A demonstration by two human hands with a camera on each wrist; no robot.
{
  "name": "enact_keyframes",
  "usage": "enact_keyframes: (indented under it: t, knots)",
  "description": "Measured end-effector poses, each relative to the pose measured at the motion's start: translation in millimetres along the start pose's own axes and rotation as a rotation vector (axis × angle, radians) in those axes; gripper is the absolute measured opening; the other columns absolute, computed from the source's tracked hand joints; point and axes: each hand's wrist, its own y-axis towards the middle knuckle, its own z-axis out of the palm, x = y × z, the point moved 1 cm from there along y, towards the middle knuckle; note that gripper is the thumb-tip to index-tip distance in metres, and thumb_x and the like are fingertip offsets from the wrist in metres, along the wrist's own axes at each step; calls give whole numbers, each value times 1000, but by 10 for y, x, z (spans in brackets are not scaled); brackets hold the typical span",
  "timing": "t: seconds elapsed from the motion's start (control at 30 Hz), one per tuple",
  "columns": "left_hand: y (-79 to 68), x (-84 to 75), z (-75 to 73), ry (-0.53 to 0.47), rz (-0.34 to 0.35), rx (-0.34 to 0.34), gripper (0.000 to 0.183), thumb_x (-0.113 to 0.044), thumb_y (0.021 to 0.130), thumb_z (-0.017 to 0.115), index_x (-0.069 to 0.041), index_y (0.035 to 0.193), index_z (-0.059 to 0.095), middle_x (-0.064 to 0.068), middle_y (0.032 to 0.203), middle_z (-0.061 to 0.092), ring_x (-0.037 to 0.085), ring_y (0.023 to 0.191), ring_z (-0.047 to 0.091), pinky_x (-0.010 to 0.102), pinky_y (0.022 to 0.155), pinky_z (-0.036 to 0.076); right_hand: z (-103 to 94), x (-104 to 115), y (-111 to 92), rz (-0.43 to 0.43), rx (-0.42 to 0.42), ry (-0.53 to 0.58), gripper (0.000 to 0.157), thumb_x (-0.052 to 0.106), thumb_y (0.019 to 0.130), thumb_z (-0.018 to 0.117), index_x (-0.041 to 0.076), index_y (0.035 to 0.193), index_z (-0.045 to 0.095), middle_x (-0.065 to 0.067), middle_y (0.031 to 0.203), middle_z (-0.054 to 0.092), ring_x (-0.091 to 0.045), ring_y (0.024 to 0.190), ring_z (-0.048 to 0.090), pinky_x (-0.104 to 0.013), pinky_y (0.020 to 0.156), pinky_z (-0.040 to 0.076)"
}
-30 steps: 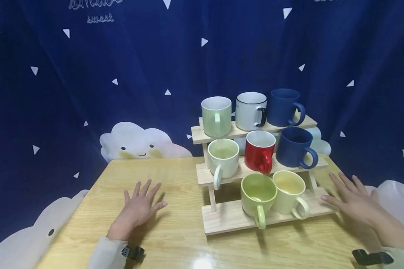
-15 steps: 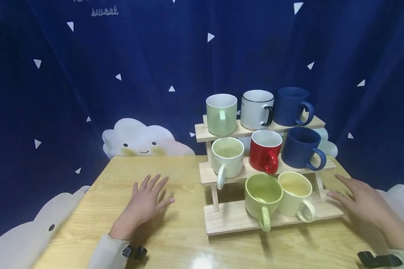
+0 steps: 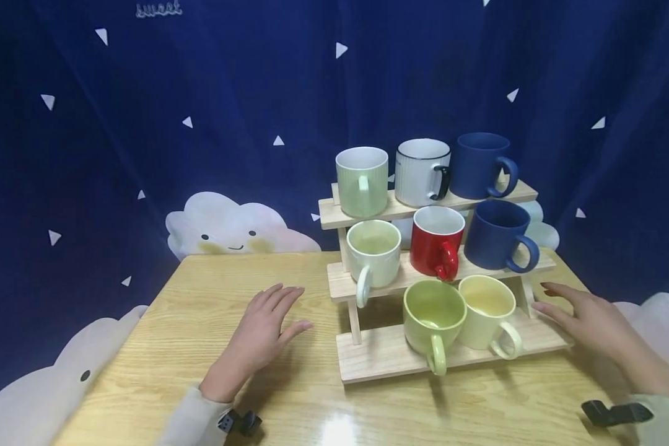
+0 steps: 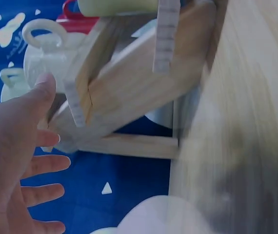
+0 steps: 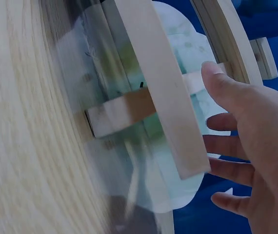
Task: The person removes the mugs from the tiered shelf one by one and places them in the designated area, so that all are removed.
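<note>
A three-tier wooden rack (image 3: pixel 368 362) stands on the table, loaded with mugs. Its top tier carries a pale green mug (image 3: pixel 362 186), a white mug with a black handle (image 3: pixel 420 173) and a navy mug (image 3: pixel 479 167). On the middle tier are a cream mug (image 3: pixel 373 254), a red mug (image 3: pixel 432 248) and another navy mug (image 3: pixel 493 238). An olive-green mug (image 3: pixel 432 322) and a pale yellow mug (image 3: pixel 482 319) share the bottom tier. My left hand (image 3: pixel 264 328) hovers left of the rack, fingers spread, holding nothing. My right hand (image 3: pixel 596 325) is beside the rack's right end, fingers loosely extended.
The rack sits on the right half of a light wooden table (image 3: pixel 245 279). Behind it hangs a navy curtain (image 3: pixel 228 93) with white triangles and smiling clouds. A small black device (image 3: pixel 616 412) is strapped at each wrist.
My left hand has moved right, toward the rack, with its fingers closer together. My right hand's fingers have come together and turned inward beside the rack. The mugs stay in their places.
</note>
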Motion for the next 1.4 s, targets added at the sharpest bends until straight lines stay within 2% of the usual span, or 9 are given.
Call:
enact_keyframes:
  t: [0.17, 0.3, 0.43, 0.6, 0.77, 1.0, 1.23, 1.4]
  knots:
    - [95, -91, 12, -24, 37, -54, 65, -54, 94, 56, -10, 142, 49, 9, 137, 55, 36, 132, 42, 53, 111, 31, 40, 56, 68, -56, -18, -2, 50, 37, 96, 62, -1, 128, 55, -25, 114, 65, -52, 97, 60, -64, 74, 45]
    - [188, -154, 49, -45, 77, -71, 66, -56, 95, 53, -9, 140, 51, 9, 136, 56, 36, 132, 43, 52, 111, 31, 69, 100, 79, -68, -4, -8, 48, 35, 98, 61, 0, 130, 54, -24, 114, 66, -50, 93, 62, -63, 72, 46]
    - [266, -199, 104, -50, 100, -69, 64, -57, 96, 51, -9, 139, 52, 8, 136, 56, 34, 131, 44, 49, 112, 31, 103, 140, 61, -77, -5, -6, 45, 32, 97, 61, -1, 128, 54, -25, 114, 65, -51, 94, 62, -63, 73, 47]
    - [344, -240, 160, -50, 108, -55, 60, -52, 95, 55, -10, 138, 54, 7, 135, 56, 33, 131, 45, 47, 112, 32, 145, 186, 48, -84, -25, -21, 41, 27, 97, 62, -2, 125, 55, -26, 107, 68, -52, 95, 61, -63, 76, 47]
    - [371, -258, 200, -58, 101, -43, 57, -48, 94, 60, -11, 137, 55, 10, 134, 57, 34, 130, 46, 48, 110, 34, 162, 215, 52, -94, -56, -55, 34, 24, 95, 63, 1, 120, 57, -24, 100, 69, -51, 91, 63, -63, 74, 48]
    - [406, -242, 232, -55, 135, -96, 55, -44, 93, 64, -11, 136, 56, 11, 132, 58, 35, 128, 48, 50, 109, 36, 132, 244, 64, -123, -100, -80, 29, 20, 93, 64, 4, 115, 56, -22, 96, 70, -48, 86, 65, -62, 70, 48]
    - [436, -231, 248, -49, 129, -115, 54, -42, 92, 66, -12, 136, 56, 9, 130, 59, 33, 127, 49, 49, 107, 38, 123, 281, 104, -131, -116, -85, 36, 16, 90, 65, -3, 119, 54, -23, 96, 69, -46, 84, 66, -60, 70, 50]
    - [444, -223, 269, -64, 139, -145, 54, -37, 89, 71, -10, 134, 58, 10, 128, 60, 34, 125, 50, 51, 105, 40, 151, 289, 110, -154, -137, -110, 36, 13, 88, 67, -4, 117, 54, -25, 92, 68, -43, 79, 66, -59, 67, 51]
